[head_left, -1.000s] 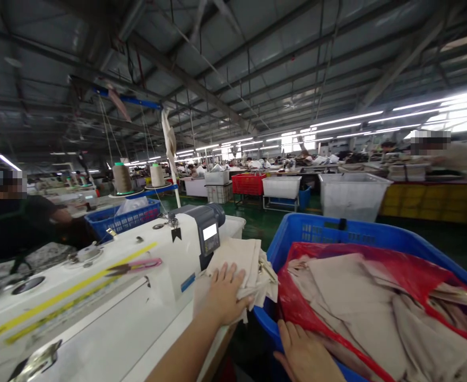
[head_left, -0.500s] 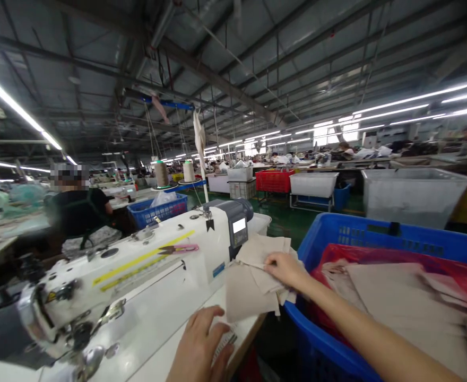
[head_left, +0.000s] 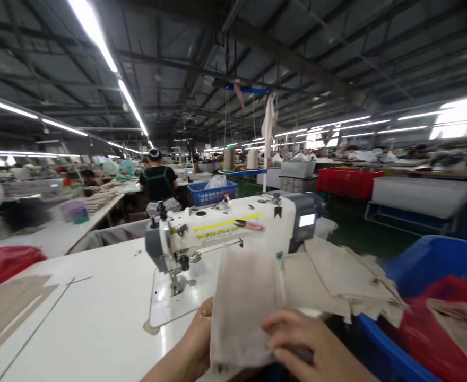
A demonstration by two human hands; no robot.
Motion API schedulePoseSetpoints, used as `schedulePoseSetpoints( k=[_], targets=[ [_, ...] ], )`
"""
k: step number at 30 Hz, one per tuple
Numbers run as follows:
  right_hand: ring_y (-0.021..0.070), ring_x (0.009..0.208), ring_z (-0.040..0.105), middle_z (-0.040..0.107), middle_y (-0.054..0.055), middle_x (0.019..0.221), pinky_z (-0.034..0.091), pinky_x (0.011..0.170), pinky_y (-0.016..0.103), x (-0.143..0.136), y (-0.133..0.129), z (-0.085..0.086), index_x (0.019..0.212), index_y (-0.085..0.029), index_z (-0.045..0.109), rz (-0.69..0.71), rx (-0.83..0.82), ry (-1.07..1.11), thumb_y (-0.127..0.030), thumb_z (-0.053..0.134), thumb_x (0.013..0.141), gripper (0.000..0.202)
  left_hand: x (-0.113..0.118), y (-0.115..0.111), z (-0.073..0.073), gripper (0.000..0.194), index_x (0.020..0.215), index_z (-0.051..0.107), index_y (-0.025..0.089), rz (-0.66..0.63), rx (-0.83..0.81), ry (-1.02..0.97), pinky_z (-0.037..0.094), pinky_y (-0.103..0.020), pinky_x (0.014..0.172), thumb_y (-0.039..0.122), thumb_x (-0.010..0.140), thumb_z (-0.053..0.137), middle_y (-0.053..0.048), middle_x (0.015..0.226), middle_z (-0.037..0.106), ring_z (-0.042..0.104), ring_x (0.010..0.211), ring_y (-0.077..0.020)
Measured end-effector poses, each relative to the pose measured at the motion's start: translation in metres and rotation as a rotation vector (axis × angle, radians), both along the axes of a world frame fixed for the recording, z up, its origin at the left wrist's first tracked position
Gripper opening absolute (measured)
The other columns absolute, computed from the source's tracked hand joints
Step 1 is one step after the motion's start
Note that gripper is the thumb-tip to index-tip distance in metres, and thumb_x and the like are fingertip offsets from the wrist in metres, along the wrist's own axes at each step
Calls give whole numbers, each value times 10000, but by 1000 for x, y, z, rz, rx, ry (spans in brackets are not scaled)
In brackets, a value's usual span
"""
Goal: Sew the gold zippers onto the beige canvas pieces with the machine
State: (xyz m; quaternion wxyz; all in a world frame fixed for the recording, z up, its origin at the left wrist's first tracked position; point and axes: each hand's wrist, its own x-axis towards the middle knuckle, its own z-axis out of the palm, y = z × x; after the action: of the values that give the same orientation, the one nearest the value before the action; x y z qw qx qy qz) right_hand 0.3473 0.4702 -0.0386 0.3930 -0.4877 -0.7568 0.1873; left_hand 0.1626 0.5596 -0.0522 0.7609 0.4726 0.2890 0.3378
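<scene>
At your right, blue basket (head_left: 388, 347) holds red plastic bag (head_left: 418, 326) with beige cloth (head_left: 462, 326). Your left hand (head_left: 200, 337) grips beige fabric panel (head_left: 246, 302) before sewing machine (head_left: 233, 228); right hand (head_left: 303, 339) half-curled at its edge, hold unclear.

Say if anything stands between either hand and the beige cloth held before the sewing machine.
Nothing visible does. The left hand holds the beige cloth at its left edge; the right hand, blurred, is at the right edge with no object showing between. The cloth pile lies farther right.

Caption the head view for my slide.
Left hand holding beige fabric, right hand at its edge, near a sewing machine.
</scene>
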Motion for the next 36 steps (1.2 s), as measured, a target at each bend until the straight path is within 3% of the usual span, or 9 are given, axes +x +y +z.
schedulePoseSetpoints(
  k=[3,7,13,17,22,25,29,32,36],
  targets=[
    [177,921,615,647,52,981,478,808,279,-25,5,-45,789,-220,663,101,-15,-54,-138,491,770,191,-36,-3,-10,297,732,666,98,97,-136,41,507,-283,612,340,607,787,-66,658,662,614,575,-185],
    [187,960,595,619,63,1001,463,837,299,-35,23,-68,782,-221,610,-5,-10,-93,-197,435,838,185,-68,-7,-20,361,717,663,100,234,-157,74,468,-223,537,414,607,803,-63,638,651,597,553,-156],
    [240,667,572,566,40,673,443,629,352,-58,56,-78,697,-215,534,-387,-13,-140,-277,515,741,78,-80,-16,-22,381,788,663,99,175,-36,86,474,-252,641,391,598,814,-67,679,661,633,679,-198],
    [217,657,571,573,26,664,416,613,317,-66,68,-73,645,-234,478,-357,-29,-121,-270,439,756,122,-84,-9,-30,315,708,602,131,184,164,469,456,-236,524,441,715,662,-24,577,615,620,589,-188],
    [213,565,565,572,13,596,403,549,309,-47,81,-59,695,-254,399,-387,-97,-60,-412,320,818,215,-98,17,-28,177,731,529,148,192,267,777,516,-326,505,263,845,458,-10,528,582,611,489,-202],
    [219,536,561,564,0,541,405,551,317,-40,86,-58,687,-263,385,-362,-166,-55,-442,354,771,200,-110,17,-19,123,901,561,125,246,364,877,529,-474,724,192,825,491,-117,829,666,668,758,-286],
    [239,643,626,655,31,633,450,605,327,-39,93,-58,870,-228,483,-350,-279,-36,-494,356,777,309,-120,1,-6,703,1337,392,185,143,848,1082,178,-550,1098,367,736,709,-148,1424,355,294,1320,-339],
    [242,714,661,700,73,753,481,616,314,-39,108,-52,965,-176,549,-337,-379,-52,-552,350,801,455,-119,-1,-5,1058,1444,212,182,-135,1069,1216,-6,-620,1086,674,639,692,-134,1489,203,100,1369,-368],
    [233,743,666,699,82,758,478,627,286,-42,135,-42,711,-186,602,-325,-413,-181,-495,342,869,434,-111,16,-9,1149,1459,108,130,-200,1121,1255,-72,-616,1071,753,636,613,-162,1493,139,40,1372,-360]
  ],
)
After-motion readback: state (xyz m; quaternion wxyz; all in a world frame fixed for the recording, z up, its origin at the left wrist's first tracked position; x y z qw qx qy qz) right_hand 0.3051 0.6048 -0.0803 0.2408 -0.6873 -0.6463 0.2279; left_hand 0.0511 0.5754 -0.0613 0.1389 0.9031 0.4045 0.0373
